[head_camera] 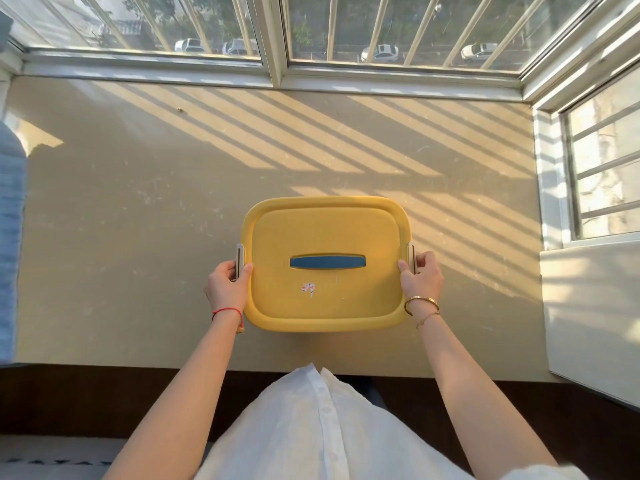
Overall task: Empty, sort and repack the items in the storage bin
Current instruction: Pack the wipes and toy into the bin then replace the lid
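A yellow storage bin (325,237) with its lid on stands on the beige ledge (138,220), near the front edge. The lid has a blue recessed handle (327,262) in its middle and a small torn sticker (308,288) below it. My left hand (227,284) grips the white side latch (239,259) on the bin's left. My right hand (420,277) grips the white latch (412,256) on the bin's right. The lid hides whatever is inside the bin.
Barred windows (311,29) run along the far side and the right (606,161). A white sill block (588,306) stands at the right. Blue-grey fabric (10,220) lies at the left edge. The ledge's dark front edge (104,393) is close to my body.
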